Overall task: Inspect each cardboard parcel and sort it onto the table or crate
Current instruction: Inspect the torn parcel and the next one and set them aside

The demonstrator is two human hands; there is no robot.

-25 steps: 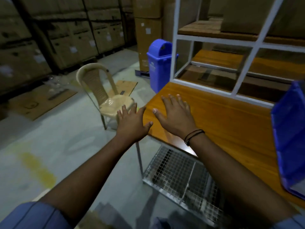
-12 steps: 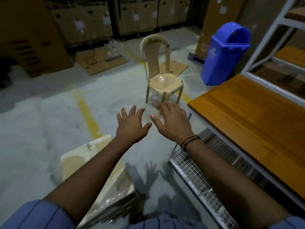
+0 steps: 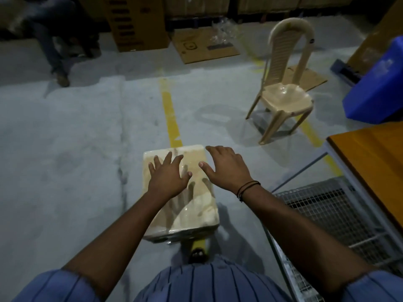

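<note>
parcel [image 3: 202,205]: cardboard, wrapped in glossy clear film, flat on the concrete floor, near centre, long side running near to far
yellow line [image 3: 171,114]: painted on the floor, disappears under the parcel's far edge, shows again at its near edge
left hand [image 3: 168,177]: palm down over the parcel's left-middle, fingers straight and spread, nothing held; finger shadows fall on the film just nearer, so looks raised off it, contact not certain
right hand [image 3: 226,168]: palm down over the parcel's far right corner, fingers spread and slightly bent, thumb pointing left toward the left hand, nothing held; touching or not, cannot tell
wristband [image 3: 248,186]: thin dark cords on the right wrist
table [image 3: 375,153]: orange wood top, right edge of view, only a corner visible, well apart from the parcel
wire shelf [image 3: 327,214]: grey mesh, low, near right, beside the table, just right of the right forearm
chair [image 3: 285,97]: beige plastic, upright, far right
blue bin [image 3: 377,88]: far right edge, beyond the table, partly cut off
flat cardboard [image 3: 202,47]: on the floor, far centre, crumpled clear plastic at its right end
cartons [image 3: 137,22]: brown, along the far wall, dim
other person [image 3: 52,46]: far left, legs only, blurred
</note>
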